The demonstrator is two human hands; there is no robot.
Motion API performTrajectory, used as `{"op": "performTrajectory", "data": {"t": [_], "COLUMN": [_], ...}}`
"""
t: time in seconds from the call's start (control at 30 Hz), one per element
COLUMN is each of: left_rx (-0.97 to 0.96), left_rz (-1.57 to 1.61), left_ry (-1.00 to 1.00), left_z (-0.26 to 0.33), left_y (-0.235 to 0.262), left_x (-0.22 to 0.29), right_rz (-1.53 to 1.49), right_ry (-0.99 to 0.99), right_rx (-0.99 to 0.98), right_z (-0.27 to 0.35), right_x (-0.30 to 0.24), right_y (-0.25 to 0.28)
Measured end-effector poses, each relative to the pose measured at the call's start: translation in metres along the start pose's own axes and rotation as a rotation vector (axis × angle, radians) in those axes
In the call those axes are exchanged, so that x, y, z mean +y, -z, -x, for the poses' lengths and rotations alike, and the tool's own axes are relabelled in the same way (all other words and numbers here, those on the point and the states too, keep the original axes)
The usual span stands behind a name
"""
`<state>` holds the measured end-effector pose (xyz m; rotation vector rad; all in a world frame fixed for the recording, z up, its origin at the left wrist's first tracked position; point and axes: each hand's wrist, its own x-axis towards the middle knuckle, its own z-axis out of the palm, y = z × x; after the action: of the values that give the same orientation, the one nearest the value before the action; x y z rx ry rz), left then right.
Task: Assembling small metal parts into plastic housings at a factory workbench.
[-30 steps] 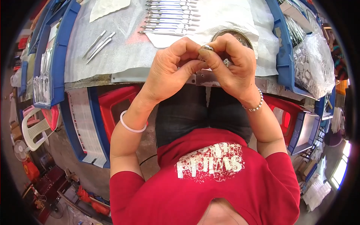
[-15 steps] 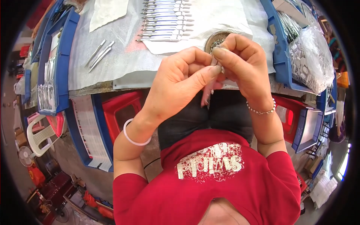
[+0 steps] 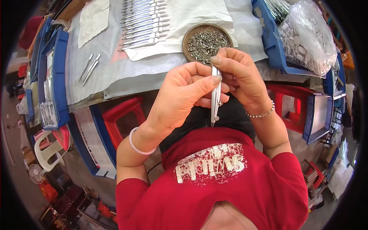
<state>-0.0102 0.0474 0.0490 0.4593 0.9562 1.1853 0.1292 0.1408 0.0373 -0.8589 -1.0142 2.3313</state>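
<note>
A silver metal drawing compass is held upright over my lap at the table's near edge, its narrow pointed end downward. My left hand pinches it around the middle between thumb and fingers. At its upper end, my right hand is closed with thumb and forefinger gripping the head. Just beyond my hands stands a round brown bowl full of small metal pins or screws. A row of similar silver compasses lies on white paper at the far left of the bowl.
A few slim metal legs lie on the table's left. Blue bins with metal parts flank the left side; another blue bin at right holds a clear bag of small pale parts. Red stools stand below the table.
The compass has turned so its length now shows clearly, pointing down. My hands have shifted slightly down from the bowl, which is now mostly uncovered. The whole view has shifted too.
</note>
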Motion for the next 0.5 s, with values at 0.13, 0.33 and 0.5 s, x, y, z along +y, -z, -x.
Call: {"op": "performTrajectory", "data": {"t": [0.13, 0.33, 0.5], "left_rx": [0.012, 0.033, -0.170], "left_rz": [0.016, 0.231, 0.257], "left_ry": [0.022, 0.157, 0.227], "left_z": [0.001, 0.009, 0.016], "left_y": [-0.020, -0.035, -0.041], "left_x": [-0.009, -0.052, -0.066], "right_rz": [-0.073, 0.182, 0.353], "right_ry": [0.111, 0.347, 0.262], "right_rx": [0.034, -0.008, -0.116], "right_z": [0.022, 0.052, 0.089], "right_x": [0.002, 0.027, 0.019], "right_y": [0.005, 0.024, 0.071]}}
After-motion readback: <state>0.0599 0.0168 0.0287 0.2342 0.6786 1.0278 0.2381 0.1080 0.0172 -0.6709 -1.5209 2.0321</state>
